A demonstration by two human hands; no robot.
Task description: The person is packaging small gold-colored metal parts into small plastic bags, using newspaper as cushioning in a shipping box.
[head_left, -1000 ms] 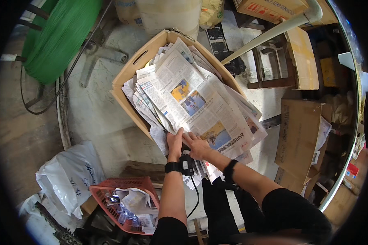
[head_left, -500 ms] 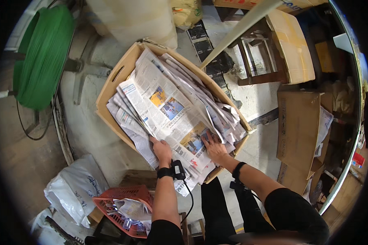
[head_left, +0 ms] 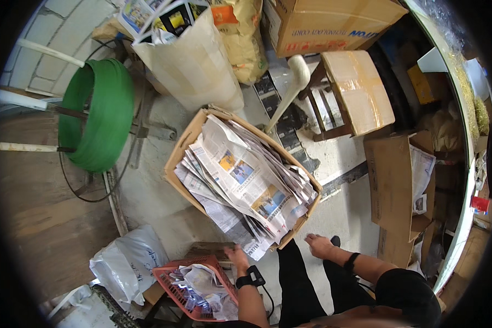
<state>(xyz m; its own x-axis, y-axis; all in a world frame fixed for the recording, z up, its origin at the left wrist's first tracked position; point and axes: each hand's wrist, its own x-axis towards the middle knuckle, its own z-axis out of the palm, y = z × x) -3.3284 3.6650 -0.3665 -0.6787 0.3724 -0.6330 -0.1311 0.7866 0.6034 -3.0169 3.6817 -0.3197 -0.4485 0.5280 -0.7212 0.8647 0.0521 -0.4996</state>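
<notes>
A pile of newspapers (head_left: 230, 188) fills a brown cardboard box (head_left: 177, 159) on the floor in front of me. Some sheets slope out over its near left edge. My left hand (head_left: 236, 258) is off the pile, fingers apart and holding nothing, between the hanging paper corner and a red plastic basket (head_left: 222, 271). To the right of the box's near corner hovers my right hand (head_left: 319, 246), its fingers loosely bent and empty. Both wrists wear black straps.
A green coil (head_left: 101, 117) on a stand is at left. Behind the box stand a tall pale bag (head_left: 197, 65) and a leaning pole (head_left: 284, 101). A taped carton (head_left: 361, 93) rests on a stool; an open carton (head_left: 388, 183) is at right. A white plastic bag (head_left: 127, 265) lies lower left.
Both hands have come off the newspapers and drawn back toward me, the right one moving outward. The view has shifted, showing more of the things behind the box.
</notes>
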